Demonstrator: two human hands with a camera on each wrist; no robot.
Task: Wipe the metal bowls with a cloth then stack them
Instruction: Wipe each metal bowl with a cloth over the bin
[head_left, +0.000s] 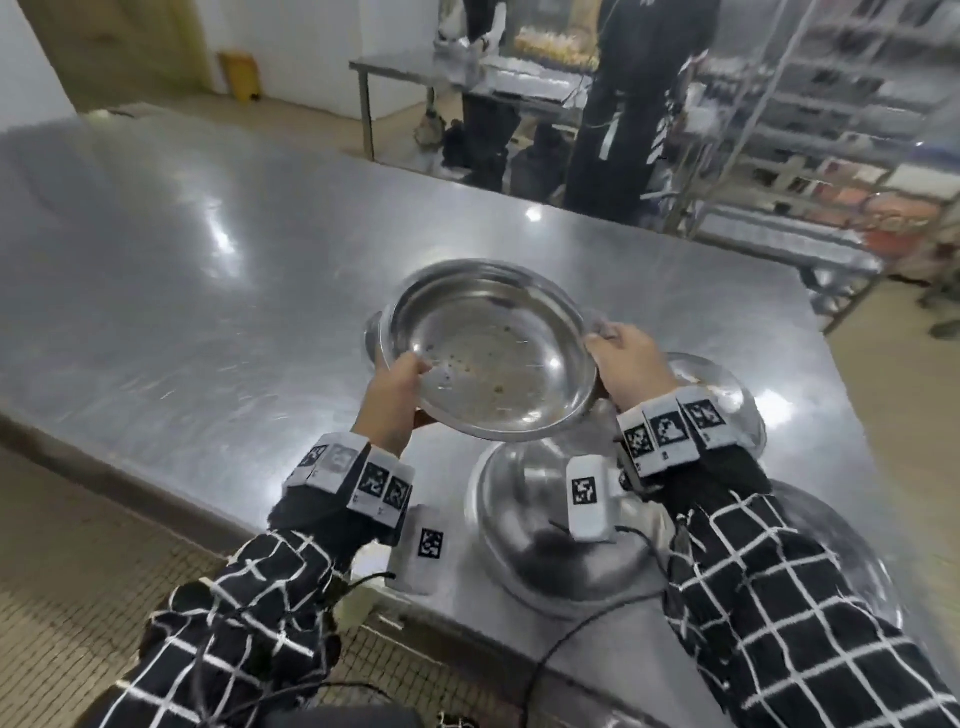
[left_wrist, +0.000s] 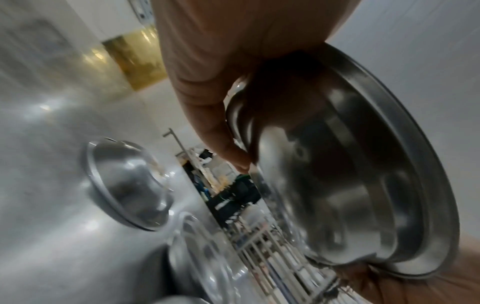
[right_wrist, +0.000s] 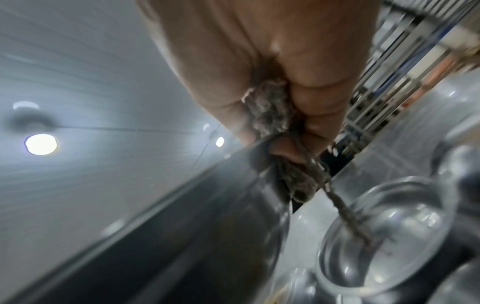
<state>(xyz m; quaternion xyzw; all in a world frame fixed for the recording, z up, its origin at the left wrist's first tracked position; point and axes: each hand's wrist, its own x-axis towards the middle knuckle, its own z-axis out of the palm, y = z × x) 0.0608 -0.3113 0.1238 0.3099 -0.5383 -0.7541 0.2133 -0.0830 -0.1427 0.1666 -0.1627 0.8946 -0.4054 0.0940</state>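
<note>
The left hand (head_left: 393, 393) grips the near-left rim of a speckled metal bowl (head_left: 488, 353), held tilted above the steel table (head_left: 182, 270). The right hand (head_left: 631, 366) holds the bowl's right rim, its fingers curled around a grey cloth (right_wrist: 267, 115) pressed against the edge. More bowls (head_left: 550, 540) rest upside down on the table beneath and to the right.

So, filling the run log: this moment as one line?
left hand: grips speckled round metal bowl | right hand: holds rim, grey cloth | bowl: aloft
</note>
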